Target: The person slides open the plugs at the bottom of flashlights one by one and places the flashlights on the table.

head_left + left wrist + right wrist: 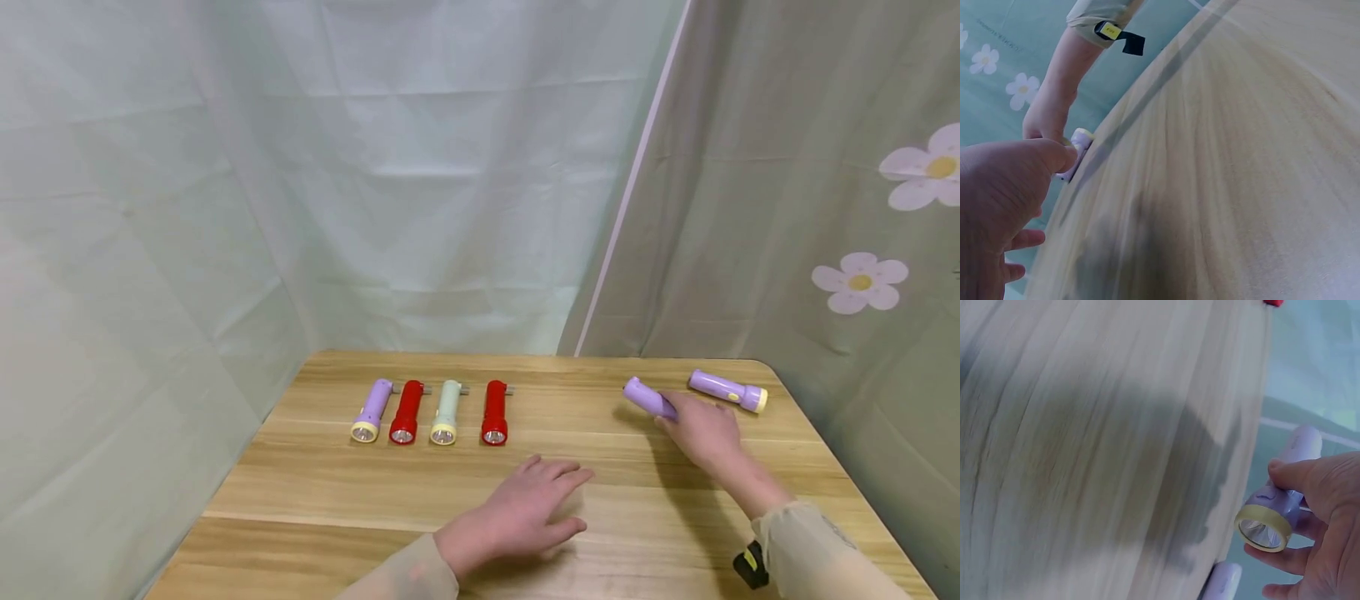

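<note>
One lilac, tube-shaped flashlight with a pale-yellow lens ring [647,397] is in our right hand [701,429], whose grip is narrow, thumb and fingers curled round the barrel. We hold it tilted above the right side of the pale wood-grain counter [315,483]; the right wrist view shows us its clear lens [1261,532]. Just beside this hand, a second lilac flashlight [726,390] lies near the counter's back right corner. Our left hand [528,507] hovers over the front middle, its grip wide, fingers spread. Farther back, toward the left, we see, side by side with lenses facing us, a yellow-rimmed lilac flashlight [374,406], a red flashlight [408,410], a yellow-rimmed pale-green flashlight [446,407] and, slightly farther along, another red flashlight [495,408]. Behind the counter hangs a pale, wrinkled cloth curtain [465,208].
</note>
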{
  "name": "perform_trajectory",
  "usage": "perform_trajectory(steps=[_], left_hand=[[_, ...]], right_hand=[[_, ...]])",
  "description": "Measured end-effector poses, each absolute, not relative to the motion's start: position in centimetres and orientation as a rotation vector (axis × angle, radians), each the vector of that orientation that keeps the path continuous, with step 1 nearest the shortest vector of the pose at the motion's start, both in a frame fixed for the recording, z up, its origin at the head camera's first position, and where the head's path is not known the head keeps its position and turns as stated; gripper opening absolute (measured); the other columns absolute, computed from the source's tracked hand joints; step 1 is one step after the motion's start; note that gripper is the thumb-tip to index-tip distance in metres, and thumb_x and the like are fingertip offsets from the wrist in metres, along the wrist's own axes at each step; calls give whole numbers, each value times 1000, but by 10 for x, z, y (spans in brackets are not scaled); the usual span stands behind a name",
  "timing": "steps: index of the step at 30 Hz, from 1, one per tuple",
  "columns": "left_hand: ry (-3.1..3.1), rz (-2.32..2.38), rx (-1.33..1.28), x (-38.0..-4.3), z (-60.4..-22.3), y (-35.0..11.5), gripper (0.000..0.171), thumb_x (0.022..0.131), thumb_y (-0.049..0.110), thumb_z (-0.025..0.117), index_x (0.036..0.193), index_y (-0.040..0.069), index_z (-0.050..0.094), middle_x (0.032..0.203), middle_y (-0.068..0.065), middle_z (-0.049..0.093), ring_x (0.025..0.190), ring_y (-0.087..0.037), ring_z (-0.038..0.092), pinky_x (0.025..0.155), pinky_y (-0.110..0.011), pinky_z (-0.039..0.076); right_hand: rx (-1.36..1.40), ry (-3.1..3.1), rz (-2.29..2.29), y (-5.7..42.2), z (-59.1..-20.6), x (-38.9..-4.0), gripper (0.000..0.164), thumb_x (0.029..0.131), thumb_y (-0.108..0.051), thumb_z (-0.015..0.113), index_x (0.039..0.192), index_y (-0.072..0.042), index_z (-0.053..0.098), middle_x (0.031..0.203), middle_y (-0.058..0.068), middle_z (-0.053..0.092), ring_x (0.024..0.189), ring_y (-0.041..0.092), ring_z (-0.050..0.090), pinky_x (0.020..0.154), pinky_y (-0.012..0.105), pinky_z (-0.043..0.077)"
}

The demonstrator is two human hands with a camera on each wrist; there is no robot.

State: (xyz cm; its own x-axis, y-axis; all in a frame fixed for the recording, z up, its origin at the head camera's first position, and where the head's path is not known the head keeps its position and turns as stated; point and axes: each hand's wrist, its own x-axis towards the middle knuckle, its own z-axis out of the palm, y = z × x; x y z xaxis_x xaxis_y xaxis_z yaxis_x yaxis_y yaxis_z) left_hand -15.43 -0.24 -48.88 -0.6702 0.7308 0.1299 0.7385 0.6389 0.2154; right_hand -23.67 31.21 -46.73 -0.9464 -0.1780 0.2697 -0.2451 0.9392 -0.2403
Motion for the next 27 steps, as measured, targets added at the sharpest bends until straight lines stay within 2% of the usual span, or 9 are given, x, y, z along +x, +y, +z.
perform_trajectory(steps=[3, 9, 13, 21, 27], left_hand=[[-2811, -427, -1238, -157, -487, -4, 64, 102, 50, 56, 157, 22, 41, 153, 3, 48, 142, -12, 42, 116, -51, 32], [-2797, -558, -1144, -162, -480, -9, 63, 101, 44, 61, 156, 19, 42, 153, 3, 49, 138, -18, 48, 115, -49, 34], [-2785, -668, -1055, -166, -472, -15, 64, 101, 40, 63, 156, 16, 42, 151, 2, 52, 137, -19, 49, 114, -45, 37], [-2792, -906, -839, -172, -464, -24, 63, 101, 39, 62, 158, 21, 40, 150, 3, 53, 137, -19, 50, 110, -49, 41], [-2777, -1115, -701, -174, -461, -24, 64, 101, 36, 63, 159, 24, 38, 145, 6, 57, 131, -16, 55, 104, -47, 47]], right_hand=[[333, -2832, 445, 304, -462, -232, 39, 90, -21, 78, 124, -6, 68, 112, 18, 73, 97, 41, 69, 80, 63, 42], [437, -2748, 502, 285, -457, -220, 42, 91, -22, 78, 126, -2, 65, 107, 16, 74, 94, 38, 70, 86, 65, 45], [481, -2707, 514, 275, -456, -213, 42, 91, -22, 79, 125, -2, 64, 105, 13, 74, 93, 35, 70, 96, 69, 41], [545, -2640, 553, 261, -454, -204, 49, 89, -20, 82, 131, -5, 63, 113, 13, 73, 101, 33, 70, 103, 67, 36], [588, -2604, 554, 251, -453, -199, 51, 88, -21, 82, 133, -5, 63, 116, 14, 73, 104, 32, 70, 105, 64, 36]])
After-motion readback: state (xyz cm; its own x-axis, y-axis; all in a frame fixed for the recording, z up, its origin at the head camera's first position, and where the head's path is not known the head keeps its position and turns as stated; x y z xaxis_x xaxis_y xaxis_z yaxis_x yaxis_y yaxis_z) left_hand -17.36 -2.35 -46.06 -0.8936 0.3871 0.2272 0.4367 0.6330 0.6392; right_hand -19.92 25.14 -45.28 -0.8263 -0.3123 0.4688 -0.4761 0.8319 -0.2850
